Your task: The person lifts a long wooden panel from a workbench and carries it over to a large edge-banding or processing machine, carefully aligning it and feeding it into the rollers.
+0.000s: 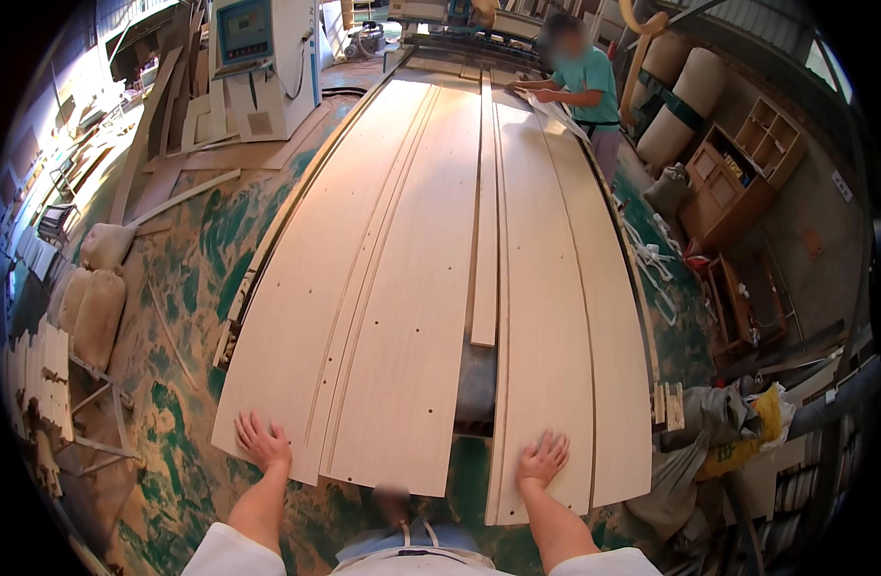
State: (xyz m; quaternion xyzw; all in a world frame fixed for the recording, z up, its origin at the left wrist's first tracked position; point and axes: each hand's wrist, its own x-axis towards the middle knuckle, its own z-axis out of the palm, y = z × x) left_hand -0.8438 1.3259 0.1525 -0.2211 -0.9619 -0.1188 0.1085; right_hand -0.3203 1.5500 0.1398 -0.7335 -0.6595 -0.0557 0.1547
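Note:
Long pale wood panels lie side by side on a machine bed, their near ends jutting toward me. My left hand [264, 444] rests flat on the near end of the leftmost panel [296, 307], fingers spread. On the panel right of the gap [536, 336], my right hand [543, 458] lies palm down with its fingers stretched out. Between my hands is a wide panel [411, 336] dotted with small drilled holes. A narrow strip [484, 240] runs along the gap, its near end short of the others. The rightmost panel [618, 413] lies untouched.
A co-worker in a green shirt [586, 82] stands at the bed's far right, hands at the panels. A control cabinet [258, 67] stands far left. Stuffed sacks [99, 307] and scrap boards [47, 374] are at left; a wooden cabinet [738, 173] is at right. Sawdust covers the green floor [200, 259].

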